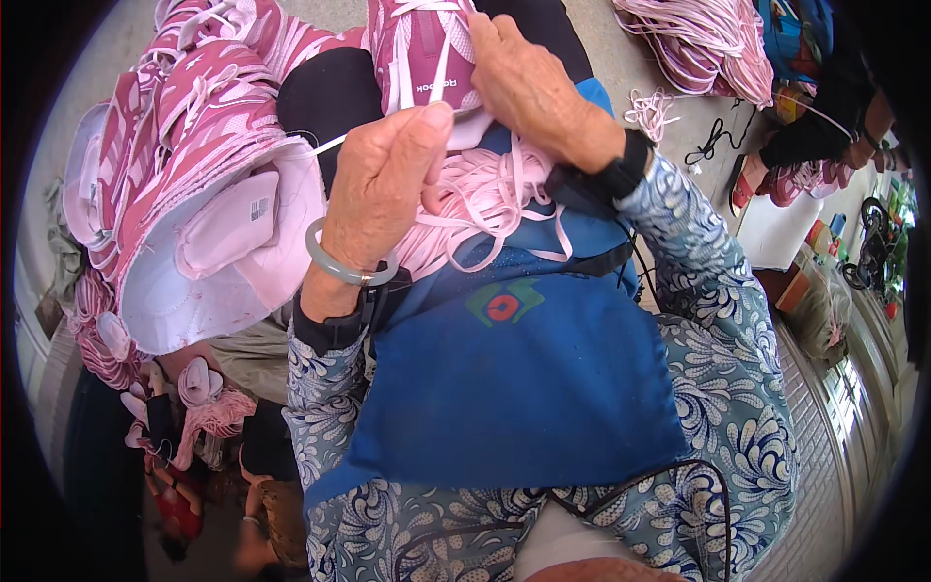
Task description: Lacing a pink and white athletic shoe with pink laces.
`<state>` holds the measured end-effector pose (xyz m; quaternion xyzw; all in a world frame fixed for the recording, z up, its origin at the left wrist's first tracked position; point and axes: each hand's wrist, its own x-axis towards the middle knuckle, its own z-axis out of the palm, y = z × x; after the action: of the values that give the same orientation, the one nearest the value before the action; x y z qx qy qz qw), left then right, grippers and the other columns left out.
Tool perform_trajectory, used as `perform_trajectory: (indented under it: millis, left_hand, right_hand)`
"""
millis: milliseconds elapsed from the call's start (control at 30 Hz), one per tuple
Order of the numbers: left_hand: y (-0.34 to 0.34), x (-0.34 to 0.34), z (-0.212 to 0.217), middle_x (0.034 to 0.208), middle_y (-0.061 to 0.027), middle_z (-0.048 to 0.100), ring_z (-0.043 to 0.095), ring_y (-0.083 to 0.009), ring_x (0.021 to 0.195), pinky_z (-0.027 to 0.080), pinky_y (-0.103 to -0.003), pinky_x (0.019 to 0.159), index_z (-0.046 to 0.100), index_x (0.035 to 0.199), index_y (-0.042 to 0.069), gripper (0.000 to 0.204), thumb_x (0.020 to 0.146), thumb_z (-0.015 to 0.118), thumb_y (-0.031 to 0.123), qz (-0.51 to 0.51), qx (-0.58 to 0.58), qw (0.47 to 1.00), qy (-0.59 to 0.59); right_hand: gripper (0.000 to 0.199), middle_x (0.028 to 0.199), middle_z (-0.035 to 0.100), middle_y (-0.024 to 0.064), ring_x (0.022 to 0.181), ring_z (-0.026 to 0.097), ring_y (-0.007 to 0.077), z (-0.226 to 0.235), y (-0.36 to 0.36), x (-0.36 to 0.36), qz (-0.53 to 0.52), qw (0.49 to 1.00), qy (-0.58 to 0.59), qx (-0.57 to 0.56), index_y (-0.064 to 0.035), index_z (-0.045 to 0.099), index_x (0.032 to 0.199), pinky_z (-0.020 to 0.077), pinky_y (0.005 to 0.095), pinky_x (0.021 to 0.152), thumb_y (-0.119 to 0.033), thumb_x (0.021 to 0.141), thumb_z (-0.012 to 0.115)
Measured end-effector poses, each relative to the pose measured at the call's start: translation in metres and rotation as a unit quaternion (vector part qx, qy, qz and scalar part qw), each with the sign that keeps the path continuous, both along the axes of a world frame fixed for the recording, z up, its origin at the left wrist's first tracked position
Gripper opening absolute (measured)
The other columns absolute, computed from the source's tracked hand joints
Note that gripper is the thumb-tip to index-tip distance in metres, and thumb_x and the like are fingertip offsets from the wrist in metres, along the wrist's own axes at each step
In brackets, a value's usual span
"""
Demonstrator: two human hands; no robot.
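A pink and maroon shoe upper [412, 58] lies over my lap at the top of the view, with a pale lace [444, 70] threaded through it. My left hand [373, 189] is closed, pinching that lace between thumb and forefinger; a loose tail sticks out to its left. Curled against the upper's right side, my right hand [533, 92] grips its edge, though the fingertips are partly hidden. Below both hands a loose bundle of pink laces [485, 189] rests on my blue apron [524, 388].
To my left is a large pile of nested pink uppers [208, 184]. A thick hank of pink laces [703, 44] lies at the upper right, near a small tangle [652, 113] and a black cord [718, 145]. Other people are at the lower left and far right.
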<state>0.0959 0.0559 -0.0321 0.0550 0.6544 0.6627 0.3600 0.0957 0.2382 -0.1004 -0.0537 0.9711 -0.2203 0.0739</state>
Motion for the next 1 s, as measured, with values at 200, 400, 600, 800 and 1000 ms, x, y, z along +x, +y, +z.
perform_trajectory:
  millis: [200,400,600,800,1000]
  left_hand:
    - [0.027,0.009,0.025,0.050,0.0007,0.042,0.045,-0.0064,0.045,0.036,-0.022,0.041,0.049,0.062,0.004,0.048,0.094,0.044,0.039,-0.122,0.079,0.987,-0.062]
    - [0.047,0.020,0.042,0.047,0.0012,0.042,0.041,-0.0049,0.042,0.029,-0.021,0.040,0.046,0.055,0.006,0.054,0.095,0.040,0.041,-0.172,0.141,0.975,-0.011]
    - [0.026,0.019,0.044,0.048,-0.0004,0.044,0.041,-0.0067,0.043,0.030,-0.022,0.041,0.047,0.056,0.005,0.051,0.096,0.040,0.037,-0.212,0.152,0.965,-0.034]
    - [-0.071,0.026,0.040,0.103,-0.0177,0.056,0.057,-0.0240,0.091,0.044,-0.038,0.083,0.054,0.071,0.002,0.044,0.096,0.035,0.033,-0.027,0.070,0.988,0.131]
    - [-0.190,0.046,0.076,0.120,-0.0146,0.050,0.036,-0.0318,0.124,0.020,-0.050,0.108,0.057,0.071,-0.001,0.041,0.096,0.042,0.028,0.292,0.381,0.877,-0.007]
  right_hand:
    - [0.035,0.088,0.053,0.0187,0.077,0.057,0.0355,0.011,0.022,-0.008,0.072,0.995,0.059,-0.023,0.0001,0.046,0.116,0.0491,0.0398,0.066,-0.015,0.086,0.053]
    - [0.036,0.087,0.064,0.0122,0.068,0.062,0.0208,0.056,0.003,0.009,-0.081,0.816,-0.186,-0.541,0.0019,0.059,0.103,0.0494,0.0284,0.063,-0.031,0.093,0.046]
    - [0.029,0.055,0.033,-0.0063,0.040,0.025,0.0018,0.037,0.010,-0.004,-0.183,0.428,-0.417,-0.781,0.0059,0.055,0.101,0.0232,0.0186,0.033,-0.020,0.096,0.042]
    - [0.020,0.052,0.027,-0.0086,0.039,0.021,0.0011,0.020,0.070,0.006,-0.277,0.656,-0.313,-0.628,-0.0004,0.055,0.090,0.0178,0.0180,0.032,-0.018,0.095,0.047]
    - [0.014,0.051,0.027,-0.0072,0.038,0.023,0.0043,-0.028,0.108,0.014,-0.418,0.533,-0.250,-0.692,0.0004,0.056,0.091,0.0205,0.0199,0.034,-0.013,0.092,0.052]
